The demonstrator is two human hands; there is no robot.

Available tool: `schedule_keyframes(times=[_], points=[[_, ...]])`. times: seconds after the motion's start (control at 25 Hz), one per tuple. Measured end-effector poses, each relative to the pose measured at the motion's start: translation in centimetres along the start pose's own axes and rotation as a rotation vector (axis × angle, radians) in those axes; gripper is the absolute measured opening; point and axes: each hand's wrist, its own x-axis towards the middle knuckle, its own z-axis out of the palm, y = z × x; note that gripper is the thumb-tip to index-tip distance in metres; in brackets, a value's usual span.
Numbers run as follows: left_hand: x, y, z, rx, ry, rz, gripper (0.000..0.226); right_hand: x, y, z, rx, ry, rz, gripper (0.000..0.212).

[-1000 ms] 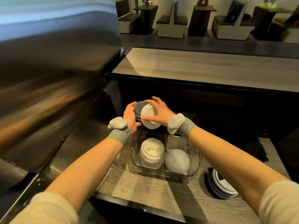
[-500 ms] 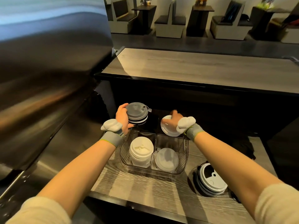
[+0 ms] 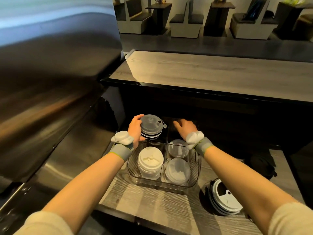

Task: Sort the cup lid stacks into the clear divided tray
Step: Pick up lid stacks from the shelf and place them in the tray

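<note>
Lid stack (image 3: 151, 127) clamped in left hand (image 3: 135, 128) fingers; right hand (image 3: 185, 128) fingers apart, empty

steel appliance (image 3: 50, 78) left | upper wood counter (image 3: 211, 72) | booth seats (image 3: 186, 22), dark tables (image 3: 218, 16) beyond

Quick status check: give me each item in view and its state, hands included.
left hand: gripping the grey lid stack
grey lid stack: held above the tray's far-left compartment
right hand: open, empty
clear tray: three compartments filled
white lid stack: seated near-left
black-and-white lid stack: outside tray, unsorted
</note>
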Motion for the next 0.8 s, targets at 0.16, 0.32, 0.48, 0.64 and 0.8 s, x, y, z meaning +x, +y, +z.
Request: schedule_keyframes(times=[0.16, 0.32, 0.48, 0.64, 0.8], points=[[-0.3, -0.1, 0.6, 0.03, -0.029, 0.03, 0.041, -1.9, -3.5, -1.6, 0.231, -0.156, -0.323, 0.059], [-1.0, -0.2, 1.0, -0.132, -0.069, 0.001, 0.037, -2.2, -5.2, -1.1, 0.14, -0.234, -0.363, 0.074], [-0.9, -0.6, 0.7, -0.312, -0.138, -0.101, 0.051, -2.6, -5.6, -0.4, 0.325, -0.153, -0.264, 0.062], [-1.2, -0.7, 0.9, -0.24, -0.138, -0.027, 0.044, -2.9, -5.9, -0.6, 0.558, -0.135, -0.133, 0.053], [-1.1, -0.7, 1.0, -0.184, -0.033, -0.018, 0.042, -4.8, -4.1, -3.0, 0.711, -0.128, -0.106, 0.04]])
